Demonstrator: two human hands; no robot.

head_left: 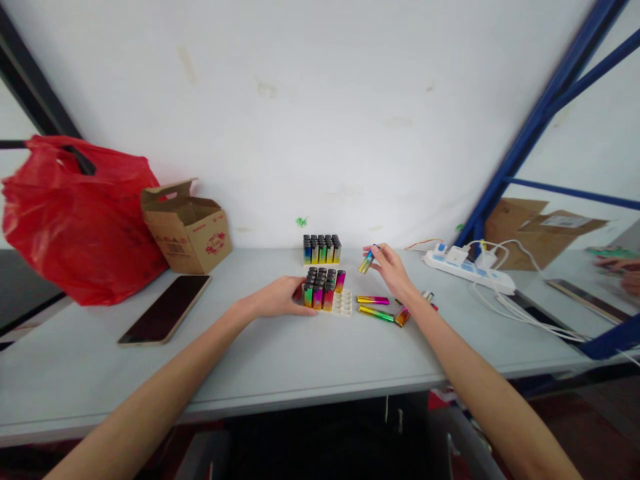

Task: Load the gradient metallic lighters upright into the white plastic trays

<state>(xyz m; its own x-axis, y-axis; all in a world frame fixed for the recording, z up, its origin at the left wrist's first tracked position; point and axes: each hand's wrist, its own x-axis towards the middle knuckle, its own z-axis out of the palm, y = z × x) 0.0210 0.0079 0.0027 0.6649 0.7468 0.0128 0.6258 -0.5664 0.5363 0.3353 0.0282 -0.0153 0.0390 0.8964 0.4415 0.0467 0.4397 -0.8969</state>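
Observation:
My right hand [391, 267] pinches a blue-and-yellow lighter [367, 261], held tilted above the table. My left hand [283, 297] grips the left side of a white tray [343, 304], its thumb at the front. Several upright lighters [319, 296] with black tops fill the tray's left part. Bare sockets show in its right part, and a single purple-and-orange lighter [341, 281] stands at the back there. Loose lighters lie to the right of the tray, among them a magenta-and-gold one [373, 300] and a green-and-yellow one [377, 314]. My right forearm partly covers others.
Behind stands a full block of lighters [321, 251]. At left are a phone [166, 311], an open cardboard box [187, 227] and a red plastic bag [83, 217]. A power strip [467, 270] with white cables lies at right, beside a blue metal frame [517, 147].

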